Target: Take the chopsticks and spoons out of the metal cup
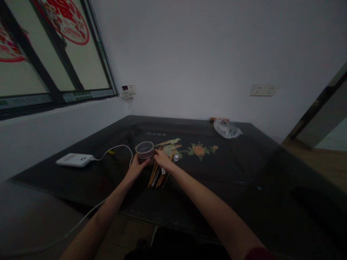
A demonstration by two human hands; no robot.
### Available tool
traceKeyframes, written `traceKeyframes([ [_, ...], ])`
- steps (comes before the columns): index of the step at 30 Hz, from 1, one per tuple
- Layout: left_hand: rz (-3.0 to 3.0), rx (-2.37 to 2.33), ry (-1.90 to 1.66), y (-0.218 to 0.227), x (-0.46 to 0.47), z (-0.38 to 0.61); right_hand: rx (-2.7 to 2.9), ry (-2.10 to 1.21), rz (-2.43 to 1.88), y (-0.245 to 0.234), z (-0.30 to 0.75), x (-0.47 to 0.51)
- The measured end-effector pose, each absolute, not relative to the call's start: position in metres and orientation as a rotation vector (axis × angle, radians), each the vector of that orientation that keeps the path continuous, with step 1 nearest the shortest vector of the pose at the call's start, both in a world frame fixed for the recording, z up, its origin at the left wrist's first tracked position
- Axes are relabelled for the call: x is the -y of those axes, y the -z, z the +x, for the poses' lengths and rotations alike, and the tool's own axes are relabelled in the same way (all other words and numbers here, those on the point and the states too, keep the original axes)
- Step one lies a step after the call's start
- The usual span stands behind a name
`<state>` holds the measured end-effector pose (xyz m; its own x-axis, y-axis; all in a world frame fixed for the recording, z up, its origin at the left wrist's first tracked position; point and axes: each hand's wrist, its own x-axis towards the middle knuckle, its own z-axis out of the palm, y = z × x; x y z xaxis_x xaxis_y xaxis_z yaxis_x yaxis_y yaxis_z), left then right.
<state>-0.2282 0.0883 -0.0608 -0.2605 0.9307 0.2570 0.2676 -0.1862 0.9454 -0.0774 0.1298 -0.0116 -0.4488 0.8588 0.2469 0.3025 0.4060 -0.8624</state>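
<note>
A clear, round plastic tub [145,148] is held between my two hands over the dark table. My left hand [137,167] grips its near left side, with the thumb along the front. At its right side my right hand [161,159] has its fingers closed against the wall; some fingertips are hidden. Under and beside my right hand lie several chopsticks [152,174] with other slim utensils. A metal spoon [176,157] shows its round bowl just right of that hand.
A white power bank [75,160] with a white cable [119,146] lies on the left of the table [217,187]. A crumpled clear plastic bag [227,129] sits at the back right, by the wall. Wall sockets [263,90] are above the table.
</note>
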Motion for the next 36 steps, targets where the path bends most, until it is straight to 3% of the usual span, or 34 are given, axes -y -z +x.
traceKeyframes([
  [8,1.444,-1.442,-1.503,0.066,-0.092,-0.222,1.910,-0.793,-1.094,0.006,-0.002,-0.124],
  [13,1.428,-1.486,-1.471,0.056,-0.087,-0.216,2.209,-0.584,-1.198,0.020,0.035,-0.097],
  [22,1.433,-1.625,-1.486,0.056,-0.088,-0.220,2.467,-0.362,-1.246,0.025,0.027,-0.070],
  [36,1.484,-1.633,-1.550,0.069,-0.097,-0.237,2.486,-0.326,-1.303,0.026,0.022,-0.079],
])
